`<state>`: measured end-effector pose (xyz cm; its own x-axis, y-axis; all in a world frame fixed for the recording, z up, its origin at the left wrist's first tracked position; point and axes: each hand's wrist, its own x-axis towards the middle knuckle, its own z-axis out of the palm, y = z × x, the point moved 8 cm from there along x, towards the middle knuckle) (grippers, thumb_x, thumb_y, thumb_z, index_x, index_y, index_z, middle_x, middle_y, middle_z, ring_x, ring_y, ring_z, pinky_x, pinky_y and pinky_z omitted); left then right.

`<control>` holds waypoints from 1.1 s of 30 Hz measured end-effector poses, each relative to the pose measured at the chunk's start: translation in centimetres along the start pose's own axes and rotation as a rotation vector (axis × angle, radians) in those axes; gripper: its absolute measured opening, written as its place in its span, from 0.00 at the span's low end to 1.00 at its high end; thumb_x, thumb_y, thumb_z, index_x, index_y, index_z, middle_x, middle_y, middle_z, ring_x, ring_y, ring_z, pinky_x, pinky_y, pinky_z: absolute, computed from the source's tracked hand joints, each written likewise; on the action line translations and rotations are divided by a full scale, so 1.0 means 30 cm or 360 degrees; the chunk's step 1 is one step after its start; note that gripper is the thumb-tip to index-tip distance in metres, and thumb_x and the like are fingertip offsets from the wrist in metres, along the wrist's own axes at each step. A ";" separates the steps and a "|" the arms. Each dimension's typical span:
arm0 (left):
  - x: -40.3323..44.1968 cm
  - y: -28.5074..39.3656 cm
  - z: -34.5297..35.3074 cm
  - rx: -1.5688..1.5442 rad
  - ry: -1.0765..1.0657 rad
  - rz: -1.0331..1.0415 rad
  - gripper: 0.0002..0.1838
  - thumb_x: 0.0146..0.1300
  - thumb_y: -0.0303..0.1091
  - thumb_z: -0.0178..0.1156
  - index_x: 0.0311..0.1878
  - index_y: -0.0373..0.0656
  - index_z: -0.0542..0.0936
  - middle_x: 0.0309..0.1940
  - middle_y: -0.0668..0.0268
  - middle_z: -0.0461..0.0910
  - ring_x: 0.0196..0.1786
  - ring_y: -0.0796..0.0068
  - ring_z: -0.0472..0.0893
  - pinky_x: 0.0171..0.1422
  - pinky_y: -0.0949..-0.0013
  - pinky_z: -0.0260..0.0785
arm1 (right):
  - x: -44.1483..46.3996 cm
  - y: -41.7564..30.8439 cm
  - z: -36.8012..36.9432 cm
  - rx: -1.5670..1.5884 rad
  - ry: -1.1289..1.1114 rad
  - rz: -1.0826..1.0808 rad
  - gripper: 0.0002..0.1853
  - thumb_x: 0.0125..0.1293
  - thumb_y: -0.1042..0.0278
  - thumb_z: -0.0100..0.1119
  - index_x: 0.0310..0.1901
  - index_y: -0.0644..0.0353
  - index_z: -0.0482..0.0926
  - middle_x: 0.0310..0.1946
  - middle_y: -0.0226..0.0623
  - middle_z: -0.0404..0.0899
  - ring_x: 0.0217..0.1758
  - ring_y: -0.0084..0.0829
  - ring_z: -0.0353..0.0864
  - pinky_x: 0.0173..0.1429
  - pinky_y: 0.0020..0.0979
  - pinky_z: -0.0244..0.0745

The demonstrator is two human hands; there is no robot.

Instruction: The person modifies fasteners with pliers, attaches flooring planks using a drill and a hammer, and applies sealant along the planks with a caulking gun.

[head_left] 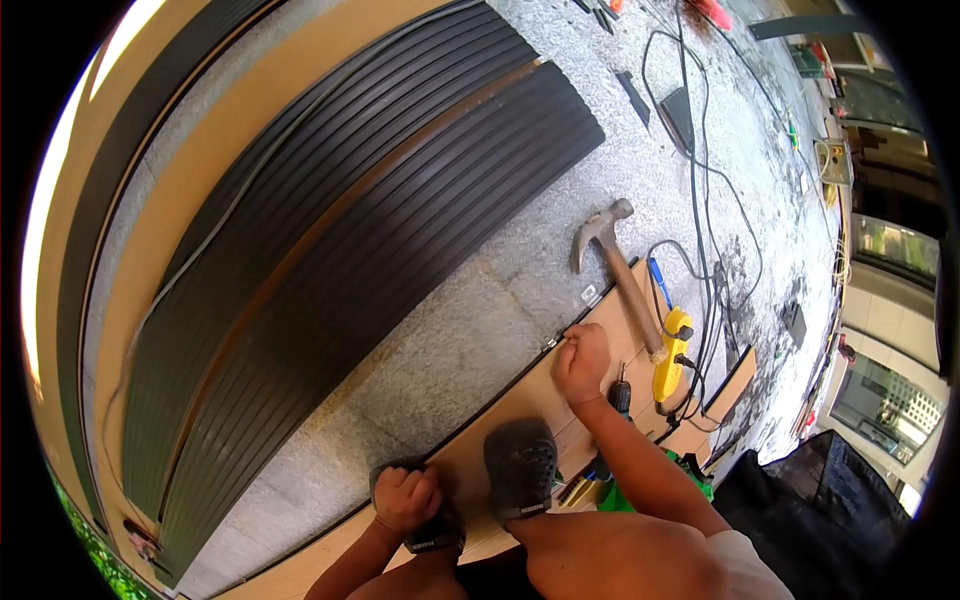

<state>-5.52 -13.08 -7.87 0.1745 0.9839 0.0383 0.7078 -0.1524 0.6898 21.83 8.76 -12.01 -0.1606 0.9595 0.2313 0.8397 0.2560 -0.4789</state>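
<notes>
My right hand (582, 365) is closed at the edge of a tan board (530, 400), beside a small metal clip (551, 342). Whatever its fingers hold, if anything, is hidden. My left hand (408, 498) is curled into a fist in front of one dark clog (433, 535); its grip is hidden too. The other clog (520, 465) stands on the tan boards between my hands. Just beyond my right hand lies a claw hammer (628, 285) with a wooden handle. Near my right forearm is a drill (621, 392), partly covered by the arm.
Dark grooved panels (400, 210) lie across the grey floor (480, 290) on the left, with a cable (255, 180) over them. A yellow power strip (673, 355) and tangled black cords (705, 250) are at the right. Black sheeting (820, 510) sits at lower right.
</notes>
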 end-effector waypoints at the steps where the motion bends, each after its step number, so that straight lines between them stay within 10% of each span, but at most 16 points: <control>1: -0.001 0.000 0.002 0.0012 -0.0007 -0.0012 0.13 0.50 0.29 0.71 0.41 0.44 0.85 0.25 0.69 0.72 0.28 0.64 0.72 0.33 0.60 0.65 | -0.003 0.003 0.001 0.0008 -0.0013 0.0023 0.10 0.56 0.84 0.53 0.39 0.62 0.78 0.33 0.45 0.77 0.37 0.49 0.78 0.41 0.45 0.74; 33: -0.028 0.023 0.015 0.0085 0.0020 0.0001 0.10 0.56 0.28 0.67 0.42 0.43 0.85 0.25 0.65 0.71 0.29 0.59 0.72 0.35 0.54 0.64 | -0.005 0.009 -0.014 -0.0016 -0.0034 0.0046 0.09 0.58 0.81 0.56 0.40 0.60 0.78 0.34 0.46 0.76 0.38 0.50 0.77 0.43 0.46 0.75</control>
<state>-4.88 -14.05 -7.75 0.1669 0.9848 0.0479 0.7434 -0.1576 0.6501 22.29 8.64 -11.82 -0.1473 0.9687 0.1997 0.8493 0.2273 -0.4765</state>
